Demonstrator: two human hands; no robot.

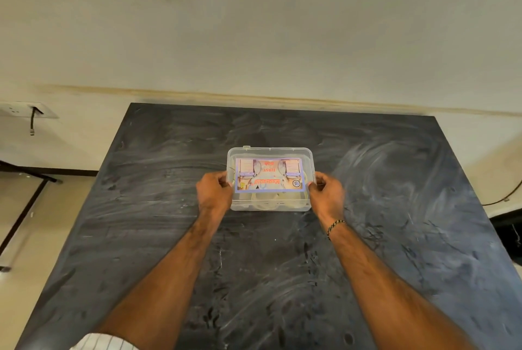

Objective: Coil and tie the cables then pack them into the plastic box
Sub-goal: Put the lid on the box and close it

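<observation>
Your left hand (215,191) and right hand (325,191) grip the two short sides of the clear plastic box (270,178), which sits lidded on the dark table (169,208) between them. Pale coiled cables (268,200) show faintly through its near wall, under the printed label (269,175).

Big dark desk (395,236) with pale smudges, cream wall (254,24) behind it, white wall socket (25,110) at left with a short black cable (33,122) hanging
</observation>
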